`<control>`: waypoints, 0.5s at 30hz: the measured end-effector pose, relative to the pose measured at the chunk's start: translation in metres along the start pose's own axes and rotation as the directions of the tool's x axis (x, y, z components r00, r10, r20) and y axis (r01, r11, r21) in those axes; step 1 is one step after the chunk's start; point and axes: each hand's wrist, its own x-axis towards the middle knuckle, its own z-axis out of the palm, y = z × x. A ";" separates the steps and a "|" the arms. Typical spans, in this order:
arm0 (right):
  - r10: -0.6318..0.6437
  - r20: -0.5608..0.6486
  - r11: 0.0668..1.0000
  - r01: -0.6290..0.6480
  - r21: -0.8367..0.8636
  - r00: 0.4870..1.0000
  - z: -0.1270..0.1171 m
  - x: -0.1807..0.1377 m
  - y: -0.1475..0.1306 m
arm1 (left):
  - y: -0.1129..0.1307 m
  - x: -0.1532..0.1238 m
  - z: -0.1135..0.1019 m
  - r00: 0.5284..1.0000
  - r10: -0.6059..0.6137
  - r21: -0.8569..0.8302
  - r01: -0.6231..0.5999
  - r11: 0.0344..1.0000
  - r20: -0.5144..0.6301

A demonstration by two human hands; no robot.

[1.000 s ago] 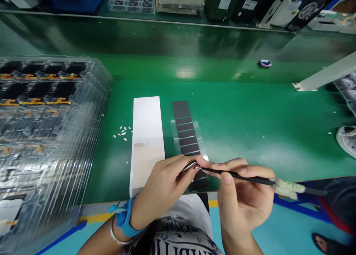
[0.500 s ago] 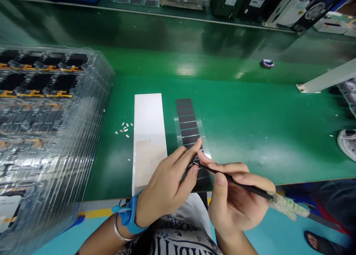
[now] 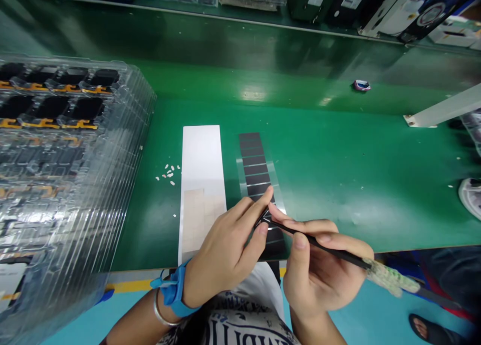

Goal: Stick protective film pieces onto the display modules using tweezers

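Between the thumb and fingers of my left hand (image 3: pixel 229 242) is a small dark flat piece (image 3: pixel 262 217), mostly hidden by the fingertips. My right hand (image 3: pixel 326 270) is closed around slim black tweezers (image 3: pixel 338 254), whose rear end is wrapped in pale green-white material. The tweezers' tip meets the small piece at the left fingertips. Beneath both hands lies a clear strip carrying a row of black rectangles (image 3: pixel 256 169), its near part partly covered. Left of it, a white sheet (image 3: pixel 202 157) bears beige backing squares (image 3: pixel 193 214) on its near half.
Stacked clear plastic trays (image 3: pixel 131 134) with black-and-orange display parts fill the left side. Small white scraps (image 3: pixel 169 173) lie beside the sheet. A shelf (image 3: pixel 233 14) with boxes runs along the back. At the right a white post (image 3: pixel 443 107) meets the green table (image 3: pixel 338 164).
The hands, the tweezers and the small piece hold nearly the same pose. The whole view has shifted very slightly.
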 end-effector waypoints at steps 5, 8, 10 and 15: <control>-0.029 0.023 0.999 0.028 0.025 0.999 -0.002 0.001 0.001 | -0.001 0.001 0.000 1.000 0.003 0.013 -0.003 1.000 -0.006; -0.096 0.064 0.995 0.094 0.032 0.993 -0.005 0.001 0.004 | 0.000 0.001 0.001 1.000 0.001 0.034 0.000 0.999 -0.010; -0.128 0.077 0.991 0.126 0.033 0.989 -0.007 0.001 0.006 | 0.000 0.002 0.001 1.000 0.000 0.049 0.000 0.999 -0.010; -0.165 0.068 0.986 0.163 0.039 0.984 -0.007 0.000 0.008 | 0.001 0.002 0.000 1.000 0.005 0.047 -0.005 0.999 -0.009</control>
